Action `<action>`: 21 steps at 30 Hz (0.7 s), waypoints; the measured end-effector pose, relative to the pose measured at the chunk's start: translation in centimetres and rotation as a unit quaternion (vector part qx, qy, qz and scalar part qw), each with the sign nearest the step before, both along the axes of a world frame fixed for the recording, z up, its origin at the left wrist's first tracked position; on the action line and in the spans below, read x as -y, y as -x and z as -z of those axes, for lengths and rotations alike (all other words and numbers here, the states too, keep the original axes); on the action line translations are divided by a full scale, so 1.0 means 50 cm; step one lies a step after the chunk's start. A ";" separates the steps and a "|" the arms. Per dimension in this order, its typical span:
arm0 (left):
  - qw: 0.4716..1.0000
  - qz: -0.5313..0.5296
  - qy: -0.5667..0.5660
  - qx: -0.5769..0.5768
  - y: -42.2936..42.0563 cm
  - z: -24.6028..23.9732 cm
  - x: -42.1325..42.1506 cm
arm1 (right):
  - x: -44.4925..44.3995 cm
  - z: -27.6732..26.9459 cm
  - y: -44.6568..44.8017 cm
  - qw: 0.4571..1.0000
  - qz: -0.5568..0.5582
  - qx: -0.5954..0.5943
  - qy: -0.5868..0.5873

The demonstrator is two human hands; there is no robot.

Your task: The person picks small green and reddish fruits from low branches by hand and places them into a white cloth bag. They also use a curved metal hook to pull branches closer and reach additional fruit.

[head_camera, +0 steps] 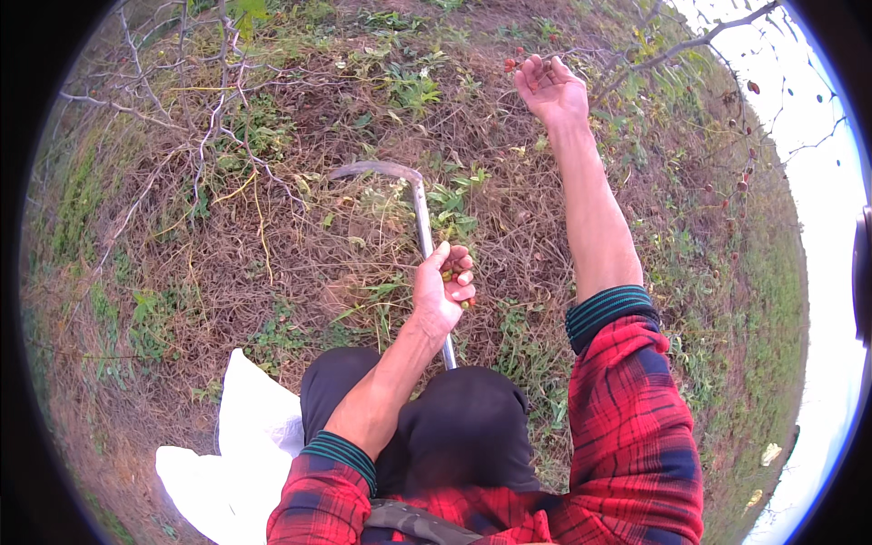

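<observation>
My left hand [439,289] is in front of my knees, fingers curled around several small green and red fruits [447,276]. Behind it runs the metal handle [424,218] of a sickle, whose curved blade [375,167] points left over the dry grass; whether the hand also touches the handle is hidden. My right hand [553,92] reaches far forward to the upper right, palm up and fingers bent. A reddish fruit [534,86] shows between its fingers. Red fruits [509,65] on a thin twig are just beyond the fingertips.
Bare, twisted branches [218,116] spread at the upper left. At the upper right another branch [708,37] carries hanging dark red fruits [742,185]. A white sack [252,409] lies beside my left knee [337,375]. Dry grass and green weeds [415,92] cover the sloping ground.
</observation>
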State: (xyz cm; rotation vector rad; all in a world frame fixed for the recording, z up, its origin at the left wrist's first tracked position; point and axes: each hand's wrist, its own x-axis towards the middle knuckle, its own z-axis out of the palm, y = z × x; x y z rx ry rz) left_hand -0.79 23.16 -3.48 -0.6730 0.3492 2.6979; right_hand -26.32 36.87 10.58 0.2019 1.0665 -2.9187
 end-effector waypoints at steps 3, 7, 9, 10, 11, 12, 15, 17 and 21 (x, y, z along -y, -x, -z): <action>1.000 -0.003 0.000 -0.007 -0.002 0.002 -0.001 | -0.023 0.020 0.007 0.997 -0.045 -0.022 0.066; 1.000 0.001 -0.003 -0.005 -0.002 0.004 -0.003 | -0.053 0.045 0.028 0.990 -0.089 -0.041 0.103; 1.000 0.002 -0.006 0.001 -0.001 0.005 -0.003 | -0.061 0.051 0.033 0.992 -0.065 -0.031 0.107; 1.000 0.003 -0.009 -0.001 -0.001 0.006 -0.003 | -0.062 0.052 0.032 0.992 -0.052 -0.026 0.112; 1.000 0.004 -0.009 -0.001 0.000 0.007 -0.004 | -0.062 0.053 0.030 0.992 -0.030 -0.014 0.120; 1.000 0.004 -0.009 0.000 0.000 0.008 -0.004 | -0.062 0.053 0.026 0.994 -0.031 -0.029 0.102; 1.000 0.004 -0.005 -0.002 0.000 0.009 -0.005 | -0.058 0.051 0.008 0.995 -0.025 -0.058 0.078; 1.000 0.004 -0.008 0.001 0.000 0.008 -0.005 | -0.056 0.049 -0.004 0.993 -0.031 -0.074 0.086; 1.000 0.001 0.009 0.005 -0.002 0.004 -0.005 | -0.056 0.046 -0.017 0.996 -0.016 -0.074 0.037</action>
